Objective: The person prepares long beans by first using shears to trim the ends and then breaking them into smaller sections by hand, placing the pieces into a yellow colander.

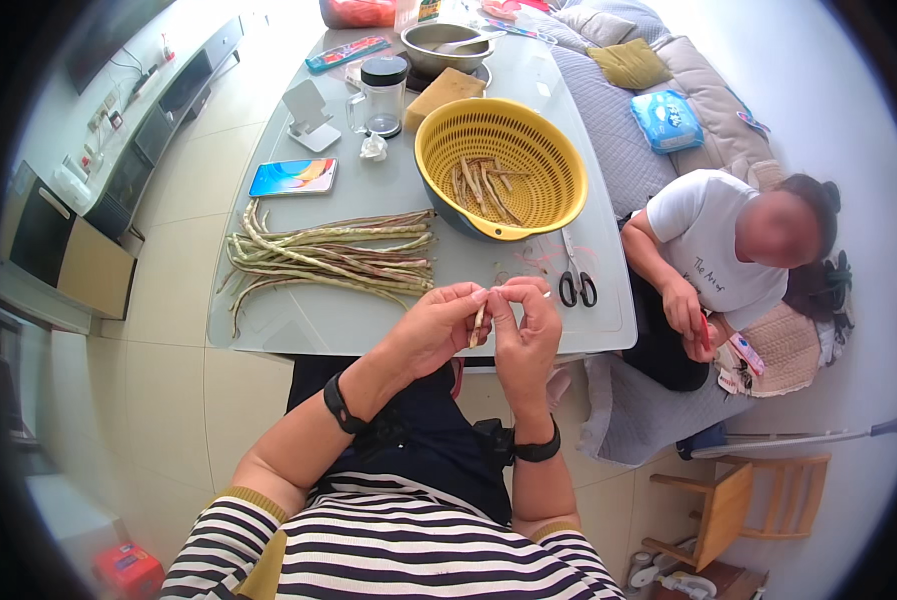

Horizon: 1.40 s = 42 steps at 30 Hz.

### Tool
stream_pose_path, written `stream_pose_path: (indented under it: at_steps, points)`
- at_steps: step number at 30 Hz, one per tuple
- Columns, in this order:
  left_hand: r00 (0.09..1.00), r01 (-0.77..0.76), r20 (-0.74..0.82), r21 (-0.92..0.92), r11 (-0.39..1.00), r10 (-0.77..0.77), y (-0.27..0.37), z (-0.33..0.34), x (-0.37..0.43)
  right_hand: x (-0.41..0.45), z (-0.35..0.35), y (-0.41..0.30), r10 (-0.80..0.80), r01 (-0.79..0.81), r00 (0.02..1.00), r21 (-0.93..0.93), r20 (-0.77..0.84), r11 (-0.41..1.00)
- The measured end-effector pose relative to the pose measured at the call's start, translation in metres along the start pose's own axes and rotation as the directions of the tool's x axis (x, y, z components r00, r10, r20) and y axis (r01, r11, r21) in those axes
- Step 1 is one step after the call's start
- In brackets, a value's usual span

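Note:
Just past the table's near edge, my left hand [437, 330] pinches a short piece of long bean [478, 326], its lower end pointing down. My right hand [525, 322] meets it at the fingertips, thumb and forefinger closed at the top of the same piece. Left of my hands lies a bundle of long beans [336, 255], green with purplish streaks. Beyond them stands a yellow colander [568, 180] nested in a dark basin, with several broken bean pieces [484, 184] at its bottom. Black-handled scissors [577, 281] lie right of my right hand.
A smartphone [293, 177], a phone stand [311, 116], a lidded glass jar [383, 97], crumpled tissue [373, 147], a sponge-like block [445, 97] and a steel bowl [448, 49] occupy the glass table [283, 330]. A seated person [711, 255] works at the right beside a sofa.

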<state>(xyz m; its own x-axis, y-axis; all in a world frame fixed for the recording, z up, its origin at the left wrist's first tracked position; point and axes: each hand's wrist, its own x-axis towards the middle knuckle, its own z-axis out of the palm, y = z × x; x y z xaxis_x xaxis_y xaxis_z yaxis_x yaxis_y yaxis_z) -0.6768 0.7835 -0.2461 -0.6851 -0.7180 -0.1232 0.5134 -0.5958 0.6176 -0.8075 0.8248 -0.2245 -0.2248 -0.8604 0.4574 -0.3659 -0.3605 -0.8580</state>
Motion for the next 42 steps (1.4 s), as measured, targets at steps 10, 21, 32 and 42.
stream_pose_path:
  at_steps: [10, 21, 32, 42]
  points:
    - [0.996, -0.048, -0.077, -0.078, 0.996, 0.042, -0.003, -0.010, 0.002, -0.005, 0.005, 0.002, 0.031, -0.026, 0.998, 0.097, -0.055, 0.995]
    - [0.970, -0.095, -0.222, 0.044, 0.995, 0.102, -0.003, -0.016, 0.005, -0.007, 0.007, 0.013, 0.146, -0.117, 0.979, 0.196, -0.141, 0.974]
    - [0.895, -0.020, -0.441, 0.109, 0.994, 0.067, -0.006, -0.022, 0.011, -0.007, 0.007, 0.035, 0.336, -0.263, 0.925, 0.342, -0.175, 0.902]
    - [0.852, 0.026, -0.521, 0.139, 0.990, 0.051, -0.015, -0.042, 0.020, 0.006, -0.005, 0.059, 0.432, -0.271, 0.867, 0.494, -0.247, 0.826]
